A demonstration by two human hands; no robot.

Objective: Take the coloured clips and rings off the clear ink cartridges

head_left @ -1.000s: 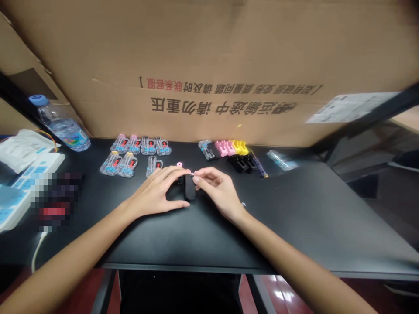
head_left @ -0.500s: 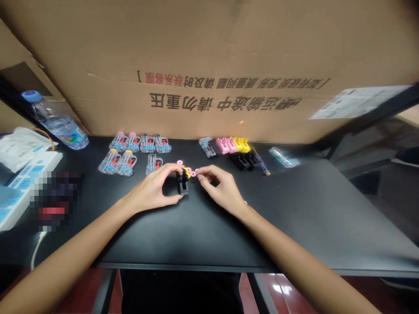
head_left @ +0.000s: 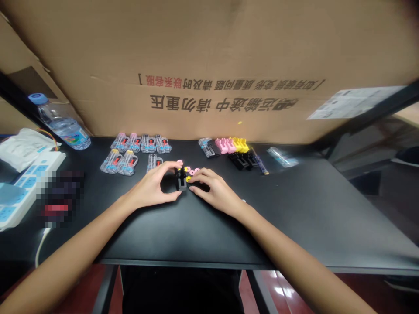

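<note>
My left hand (head_left: 152, 186) grips a small black plastic bracket-like part (head_left: 181, 179) between thumb and forefinger, keeping it upright on the black table. My right hand (head_left: 212, 189) is just to its right, thumb and fingers apart. A fingertip is at the edge of a yellow ring (head_left: 189, 179) lying beside the bracket; whether it presses on the ring, I cannot tell. Behind the fingers lie a few pink rings (head_left: 192, 172). Clear plastic pieces with red parts (head_left: 127, 162) sit in rows at the left back, one of them (head_left: 153, 162) partly behind my left hand.
Pink brackets (head_left: 225, 145), yellow brackets (head_left: 240, 144) and black brackets (head_left: 240, 160) stand at the back, near a clear packet (head_left: 282, 157). To the left are a water bottle (head_left: 67, 128), a power strip (head_left: 29, 187) and a white bag (head_left: 24, 148). A cardboard wall (head_left: 209, 48) closes the back.
My right hand has shifted slightly left and down, from the pink rings to the yellow ring, with thumb and forefinger parting. My left hand keeps hold of the black bracket.
</note>
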